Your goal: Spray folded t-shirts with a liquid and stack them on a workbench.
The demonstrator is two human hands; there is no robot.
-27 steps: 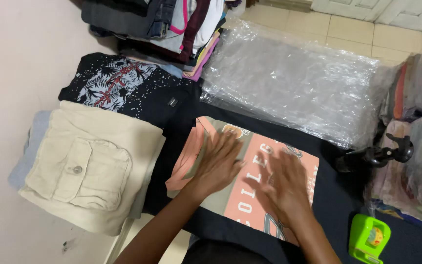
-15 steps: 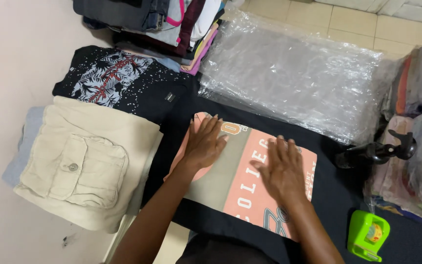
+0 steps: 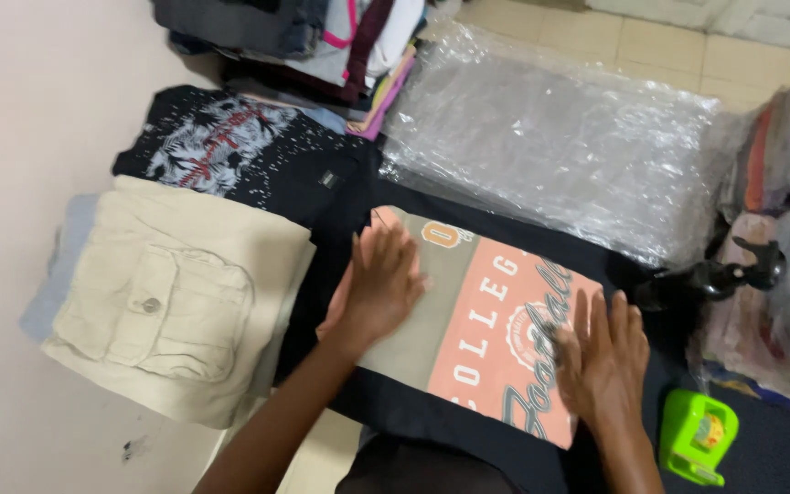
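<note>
left hand (image 3: 378, 285) lying flat, fingers spread, gripping nothing, on folded shirt (image 3: 473, 320) | right hand (image 3: 602, 359) likewise pressing its lower-right edge

Colours on the pile
Folded shirt (image 3: 477, 320) — olive and salmon; trousers (image 3: 176, 293) beige; black tee (image 3: 230, 151), white leaf print; dispenser (image 3: 697, 444) lime.

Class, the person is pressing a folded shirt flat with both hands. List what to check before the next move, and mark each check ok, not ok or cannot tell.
1. Left hand flat on the folded grey and salmon printed shirt: ok.
2. Right hand flat on its near right corner: ok.
3. Shirt lies wholly on the black cloth: ok.
4. Shirt apart from the beige cargo trousers: ok.
5. Green tape dispenser off the shirt: ok.
6. Underside free of creases: cannot tell.
</note>
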